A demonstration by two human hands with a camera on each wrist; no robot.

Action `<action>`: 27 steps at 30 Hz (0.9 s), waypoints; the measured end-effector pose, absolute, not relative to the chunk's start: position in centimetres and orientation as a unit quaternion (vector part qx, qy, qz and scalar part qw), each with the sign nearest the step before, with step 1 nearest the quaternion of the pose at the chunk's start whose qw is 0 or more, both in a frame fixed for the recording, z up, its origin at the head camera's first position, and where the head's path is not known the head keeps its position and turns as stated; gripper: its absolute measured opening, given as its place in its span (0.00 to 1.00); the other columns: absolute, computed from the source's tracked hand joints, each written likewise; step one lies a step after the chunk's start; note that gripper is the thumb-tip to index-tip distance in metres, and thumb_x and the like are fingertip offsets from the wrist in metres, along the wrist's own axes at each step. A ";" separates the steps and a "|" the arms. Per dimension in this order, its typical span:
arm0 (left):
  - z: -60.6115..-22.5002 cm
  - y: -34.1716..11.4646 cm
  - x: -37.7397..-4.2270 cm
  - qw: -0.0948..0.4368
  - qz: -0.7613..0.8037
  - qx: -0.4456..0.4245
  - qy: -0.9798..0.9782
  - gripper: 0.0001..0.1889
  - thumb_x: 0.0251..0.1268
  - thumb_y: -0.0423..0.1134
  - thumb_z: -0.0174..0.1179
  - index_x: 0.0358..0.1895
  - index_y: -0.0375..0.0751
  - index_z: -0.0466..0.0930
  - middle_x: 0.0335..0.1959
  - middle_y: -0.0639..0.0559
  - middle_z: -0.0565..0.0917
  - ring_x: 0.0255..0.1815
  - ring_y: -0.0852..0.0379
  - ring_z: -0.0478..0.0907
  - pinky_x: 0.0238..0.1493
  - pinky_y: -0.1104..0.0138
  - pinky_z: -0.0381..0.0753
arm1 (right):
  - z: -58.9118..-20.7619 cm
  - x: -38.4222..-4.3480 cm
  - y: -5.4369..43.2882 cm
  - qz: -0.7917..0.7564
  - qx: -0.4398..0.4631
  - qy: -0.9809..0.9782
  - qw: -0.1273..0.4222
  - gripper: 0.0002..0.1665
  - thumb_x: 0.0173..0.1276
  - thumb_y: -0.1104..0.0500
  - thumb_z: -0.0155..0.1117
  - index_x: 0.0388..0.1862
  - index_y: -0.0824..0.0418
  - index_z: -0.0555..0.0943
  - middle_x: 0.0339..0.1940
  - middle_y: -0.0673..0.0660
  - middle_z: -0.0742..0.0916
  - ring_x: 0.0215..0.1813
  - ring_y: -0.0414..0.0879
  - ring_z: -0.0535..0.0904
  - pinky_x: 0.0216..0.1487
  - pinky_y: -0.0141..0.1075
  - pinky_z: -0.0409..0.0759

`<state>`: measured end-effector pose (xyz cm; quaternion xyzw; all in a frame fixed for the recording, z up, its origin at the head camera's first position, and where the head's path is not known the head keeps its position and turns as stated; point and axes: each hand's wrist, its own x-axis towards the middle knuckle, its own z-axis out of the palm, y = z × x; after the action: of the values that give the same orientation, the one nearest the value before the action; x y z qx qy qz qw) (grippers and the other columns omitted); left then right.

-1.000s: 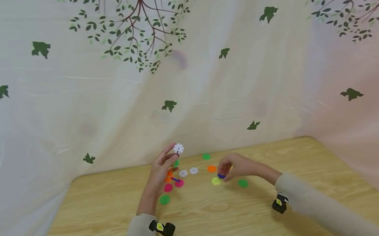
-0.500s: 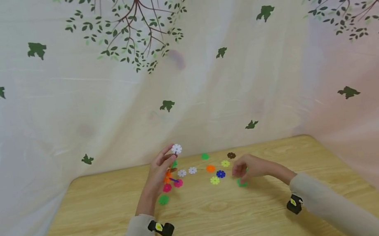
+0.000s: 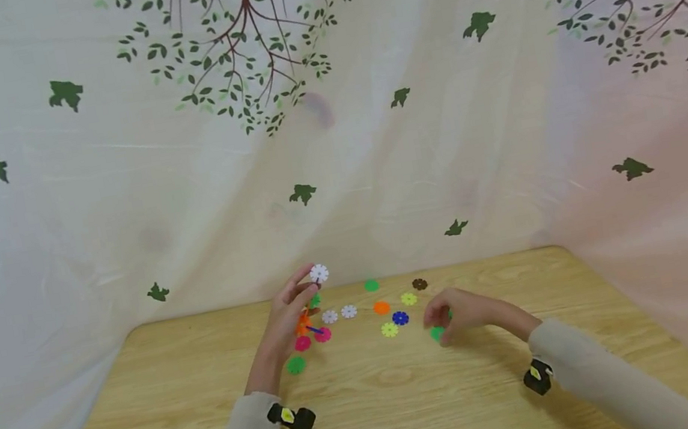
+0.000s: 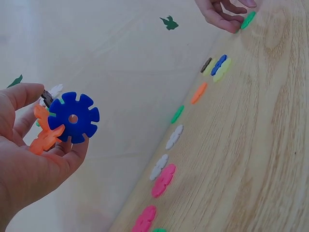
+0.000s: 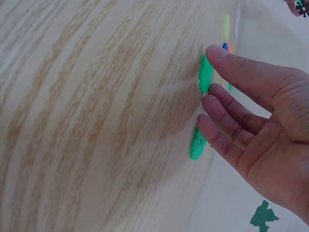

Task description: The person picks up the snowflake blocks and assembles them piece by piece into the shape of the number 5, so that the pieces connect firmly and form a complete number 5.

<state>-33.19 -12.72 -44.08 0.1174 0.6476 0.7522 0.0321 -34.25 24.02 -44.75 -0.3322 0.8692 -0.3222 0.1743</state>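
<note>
My left hand (image 3: 289, 315), raised over the table's far left, holds a cluster of joined notched plastic discs. In the left wrist view, a blue disc (image 4: 74, 118) faces the camera, with an orange disc (image 4: 47, 133) behind it. Dark, white and green discs are partly hidden there. My right hand (image 3: 459, 310) is low at the table's right, thumb and fingers spread around a green disc (image 5: 205, 73). Its thumb tip and fingertips are right at the disc's edges. Another green disc (image 5: 197, 145) lies beneath its lower fingers.
Loose discs lie between my hands: two white, an orange one (image 3: 382, 307), two yellow, a blue one (image 3: 400, 318) and a brown one (image 3: 420, 284). Two pink discs and a green disc (image 3: 296, 364) lie near my left wrist. A printed cloth (image 3: 367, 188) hangs behind the table (image 3: 392, 419).
My right hand has let go of the blue disc, left it beside the yellow one, and moved right to the green disc. The left hand has stayed up with its cluster.
</note>
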 end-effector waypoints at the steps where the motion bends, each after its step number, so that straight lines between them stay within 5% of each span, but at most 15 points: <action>1: -44.1 -12.7 -33.2 0.031 0.752 0.119 0.648 0.23 0.81 0.38 0.51 0.75 0.50 0.68 0.64 0.39 0.73 0.57 0.56 0.73 0.58 0.59 0.79 | -44.8 -34.3 24.0 -0.322 -0.332 0.869 0.176 0.18 0.55 0.68 0.78 0.46 0.68 0.85 0.41 0.60 0.88 0.41 0.50 0.81 0.42 0.30 0.80; 11: -44.1 -12.7 -33.2 0.034 0.755 0.117 0.644 0.24 0.81 0.38 0.51 0.75 0.49 0.68 0.64 0.39 0.74 0.57 0.57 0.73 0.65 0.48 0.75 | -45.2 -34.3 23.7 -0.303 -0.339 0.873 0.177 0.18 0.56 0.71 0.76 0.46 0.66 0.86 0.37 0.56 0.86 0.40 0.46 0.79 0.41 0.30 0.80; 20: -44.2 -12.7 -33.2 0.033 0.750 0.115 0.650 0.24 0.81 0.39 0.51 0.76 0.49 0.67 0.57 0.49 0.77 0.59 0.52 0.72 0.58 0.57 0.79 | -45.2 -34.3 23.5 -0.298 -0.345 0.873 0.173 0.17 0.56 0.70 0.77 0.45 0.66 0.86 0.36 0.56 0.86 0.39 0.47 0.79 0.40 0.29 0.79; 27: -44.4 -12.6 -33.4 0.029 0.752 0.114 0.649 0.24 0.81 0.38 0.52 0.76 0.47 0.67 0.58 0.47 0.77 0.55 0.58 0.74 0.58 0.58 0.79 | -45.6 -34.4 23.2 -0.302 -0.345 0.873 0.165 0.13 0.55 0.70 0.77 0.40 0.64 0.86 0.35 0.56 0.87 0.37 0.43 0.78 0.39 0.29 0.78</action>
<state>-33.39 -12.65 -44.39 0.1135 0.6486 0.7521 0.0290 -34.39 23.21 -45.60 -0.3454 0.8730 -0.3024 0.1646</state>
